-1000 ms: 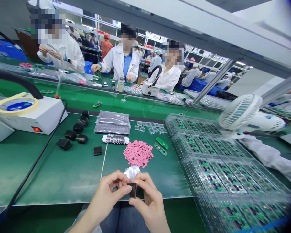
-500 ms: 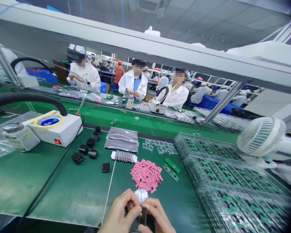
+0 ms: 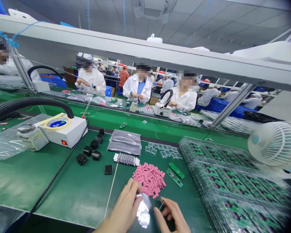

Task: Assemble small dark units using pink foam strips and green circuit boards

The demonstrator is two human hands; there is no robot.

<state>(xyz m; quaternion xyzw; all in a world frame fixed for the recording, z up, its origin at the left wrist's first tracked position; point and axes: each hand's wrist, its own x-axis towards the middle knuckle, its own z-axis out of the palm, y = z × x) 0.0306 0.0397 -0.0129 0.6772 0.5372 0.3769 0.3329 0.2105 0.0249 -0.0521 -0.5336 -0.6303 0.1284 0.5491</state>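
thin piece (image 3: 161,205) pinched in right hand (image 3: 173,216) | left hand (image 3: 126,205) at shiny film (image 3: 143,213), grip cannot be told | far side crowded by pink strips (image 3: 150,178), right by trays (image 3: 194,170)

Impossible to read any word, brand or number. Printed in pale tones on the blue label (image 3: 58,124) inside the yellow tape roll (image 3: 47,124), well left of the grip of the right hand (image 3: 175,215) and farther off, but too small to make out. Likewise illegible on the bottle (image 3: 33,139), farther left of that grip: faint print on a pale, partly yellowish label. Marked in white on the green board (image 3: 177,170), beyond the grip and slightly right, but too tiny to decipher.
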